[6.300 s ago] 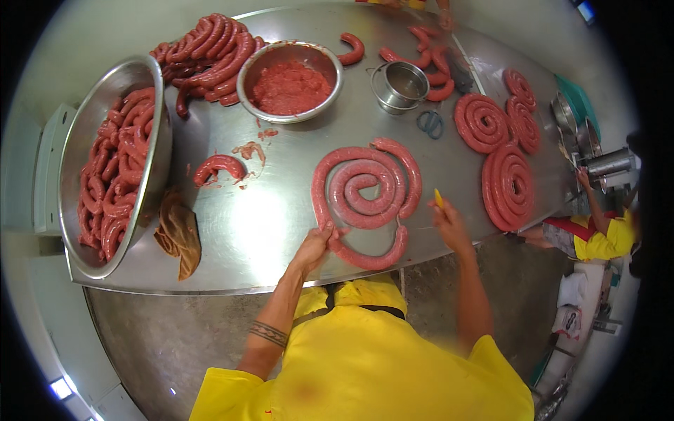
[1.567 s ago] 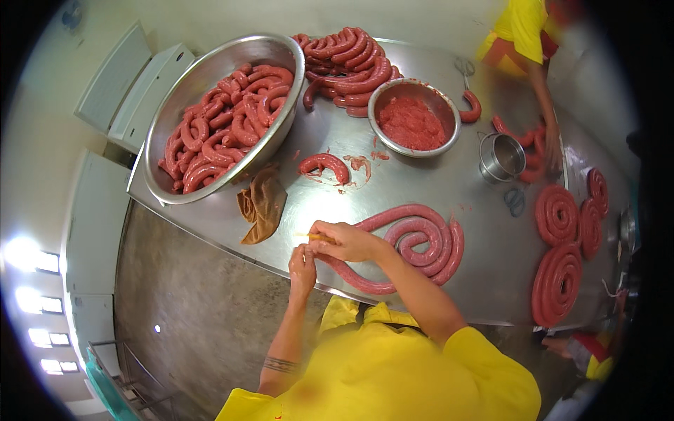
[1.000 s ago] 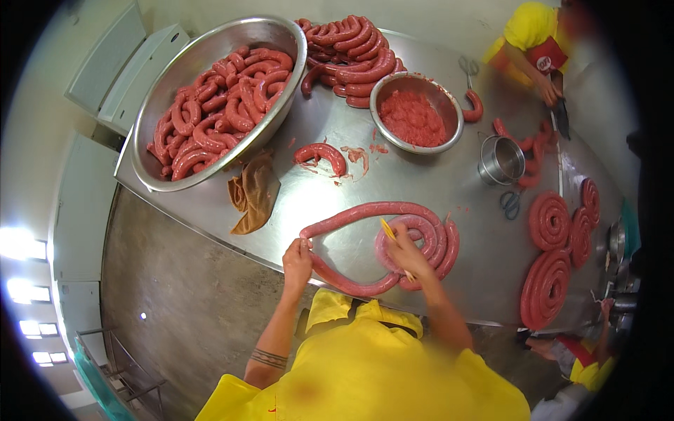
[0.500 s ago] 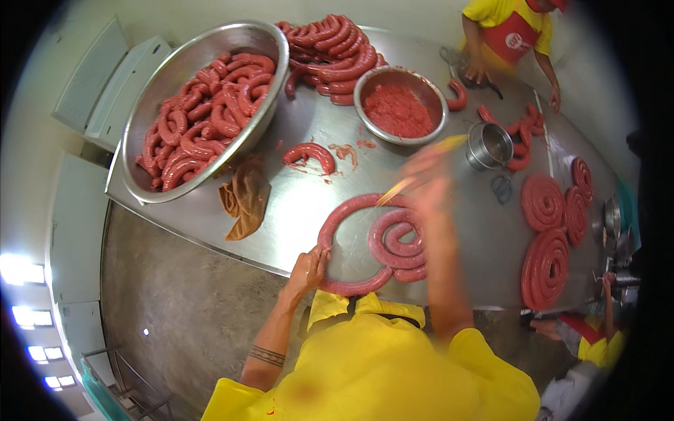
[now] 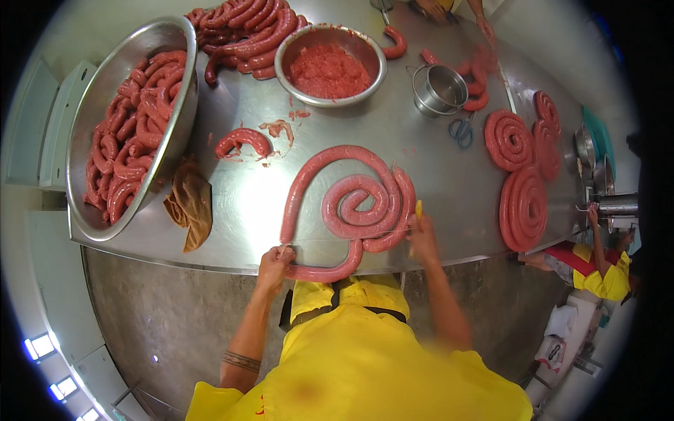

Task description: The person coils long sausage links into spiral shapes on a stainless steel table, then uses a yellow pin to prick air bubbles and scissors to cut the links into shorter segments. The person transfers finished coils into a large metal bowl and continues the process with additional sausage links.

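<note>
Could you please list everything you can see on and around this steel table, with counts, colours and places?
Long sausage coil: one, red, table front centre.
Finished sausage coils: about four, red, table right.
Large steel bowl: one, silver, full of red sausage links, table left.
Loose sausage pile: one, red, far edge.
Bowl of minced meat: one, silver with red filling, far centre.
Short sausage piece: one, red, centre left.
Small steel pot: one, silver, far right of centre.
Scissors: one pair, blue-handled, beside the pot.
Cloth: one, brown, front left edge.
Steel table: one, silver.
Left hand: grip on the coil's tail end.
Right hand: at the coil's right edge, with a small yellow object.
</note>
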The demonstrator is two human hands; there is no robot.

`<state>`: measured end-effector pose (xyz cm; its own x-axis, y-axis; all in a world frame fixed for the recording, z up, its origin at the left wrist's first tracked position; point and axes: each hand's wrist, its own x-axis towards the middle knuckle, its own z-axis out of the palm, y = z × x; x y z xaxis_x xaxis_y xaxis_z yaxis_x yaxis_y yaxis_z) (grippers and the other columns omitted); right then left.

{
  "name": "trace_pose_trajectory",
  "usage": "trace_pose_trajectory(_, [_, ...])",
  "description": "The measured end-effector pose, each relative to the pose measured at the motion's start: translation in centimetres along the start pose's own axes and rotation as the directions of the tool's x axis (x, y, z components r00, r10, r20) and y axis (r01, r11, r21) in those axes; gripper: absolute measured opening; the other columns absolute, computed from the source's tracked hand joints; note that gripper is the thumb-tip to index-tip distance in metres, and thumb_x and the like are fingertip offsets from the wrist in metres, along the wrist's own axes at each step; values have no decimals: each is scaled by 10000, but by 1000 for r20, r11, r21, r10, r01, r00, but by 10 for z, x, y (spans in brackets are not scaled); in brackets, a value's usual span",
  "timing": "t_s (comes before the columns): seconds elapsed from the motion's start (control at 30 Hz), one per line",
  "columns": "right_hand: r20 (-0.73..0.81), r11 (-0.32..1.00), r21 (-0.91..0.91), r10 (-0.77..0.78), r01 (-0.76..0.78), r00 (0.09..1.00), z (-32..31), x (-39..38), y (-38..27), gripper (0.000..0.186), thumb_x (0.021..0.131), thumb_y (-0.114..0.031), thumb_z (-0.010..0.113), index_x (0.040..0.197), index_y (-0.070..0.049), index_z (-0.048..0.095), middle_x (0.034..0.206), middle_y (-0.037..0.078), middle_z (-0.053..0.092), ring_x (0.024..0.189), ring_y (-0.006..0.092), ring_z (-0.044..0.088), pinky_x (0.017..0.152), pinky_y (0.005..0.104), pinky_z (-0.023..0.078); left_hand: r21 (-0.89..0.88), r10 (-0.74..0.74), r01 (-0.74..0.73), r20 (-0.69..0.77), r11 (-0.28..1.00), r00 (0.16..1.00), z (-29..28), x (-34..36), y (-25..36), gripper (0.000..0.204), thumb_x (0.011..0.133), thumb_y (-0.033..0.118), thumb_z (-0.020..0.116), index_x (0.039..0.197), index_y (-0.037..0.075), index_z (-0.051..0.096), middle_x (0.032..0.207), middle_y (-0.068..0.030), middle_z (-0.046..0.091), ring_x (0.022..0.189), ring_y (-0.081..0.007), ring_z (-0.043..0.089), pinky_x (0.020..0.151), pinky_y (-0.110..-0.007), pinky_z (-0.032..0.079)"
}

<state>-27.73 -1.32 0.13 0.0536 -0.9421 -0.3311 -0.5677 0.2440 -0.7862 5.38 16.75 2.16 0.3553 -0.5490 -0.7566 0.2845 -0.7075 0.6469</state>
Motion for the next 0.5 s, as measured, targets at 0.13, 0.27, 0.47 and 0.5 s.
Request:
trace_pose_trajectory(0.13, [-51, 891, -213, -420, 401, 906, 50, 42, 7, 440, 1005, -151, 499, 1435, -59, 508, 1387, 234, 511, 1245, 443, 515, 1046, 464, 426, -375, -236, 320, 254, 870, 938, 22, 9, -19, 207, 1016, 92, 495, 1163, -37, 563, 694, -8, 522, 589, -112, 492, 679, -303, 522])
trace_pose_trajectory(0.27, [116, 849, -105, -507, 518, 854, 76, 113, -43, 414, 1024, -219, 511, 1384, -16, 531, 1390, 264, 514, 1277, 431, 511, 1072, 453, 407, -666, -175, 444, 432, 599, 885, 82, 24, -43, 194, 1025, 94, 468, 1144, -36, 549, 605, 42, 358, 519, -89, 375, 779, -331, 526])
trace_pose_trajectory(0.47, [250, 807, 9, -573, 590, 780, 44, 138, -109, 391, 1056, -273, 478, 1281, 32, 571, 1336, 234, 595, 1240, 359, 578, 1051, 411, 449, -938, 87, 194, 227, 287, 970, 164, 22, -37, 218, 1059, 74, 378, 1233, -38, 446, 628, 11, 431, 589, -108, 463, 994, -343, 483])
trace_pose_trajectory(0.5, [306, 872, 104, -486, 479, 819, 24, 136, -113, 387, 1055, -283, 476, 1249, 35, 582, 1309, 234, 611, 1213, 342, 600, 1033, 408, 467, -878, 84, 189, 250, 439, 965, 172, 16, -29, 242, 1068, 95, 370, 1255, -43, 437, 722, -20, 492, 686, -139, 508, 1020, -353, 471])
